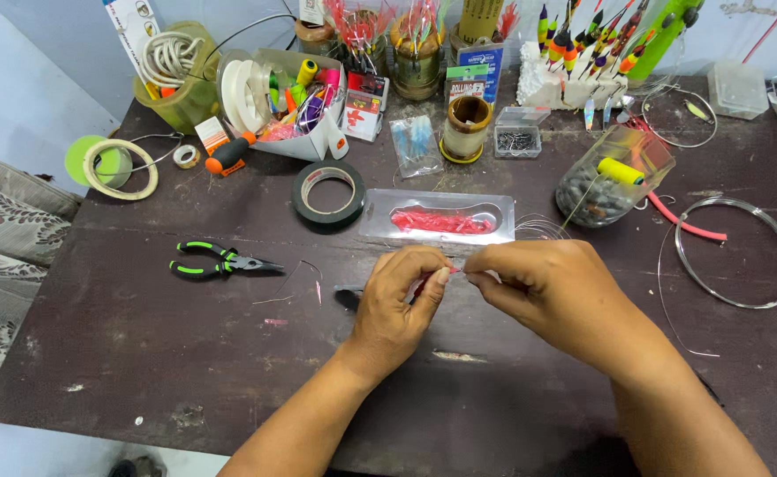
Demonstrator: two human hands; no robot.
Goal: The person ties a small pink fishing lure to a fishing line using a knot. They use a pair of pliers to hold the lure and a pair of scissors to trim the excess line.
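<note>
My left hand (397,300) and my right hand (547,287) meet over the middle of a dark table (141,353). Both pinch a tiny pink piece (453,269) on a thin line between their fingertips. The line itself is almost too fine to see. Just beyond the hands lies a clear plastic tray (437,216) holding several pink soft pieces. A small dark object (347,297) pokes out to the left of my left hand.
Green-handled pliers (216,261) lie at the left, a black tape roll (328,194) behind the hands, a wire coil (738,252) at the right. A tipped clear jar of weights (609,181), spools, floats and small boxes crowd the far edge.
</note>
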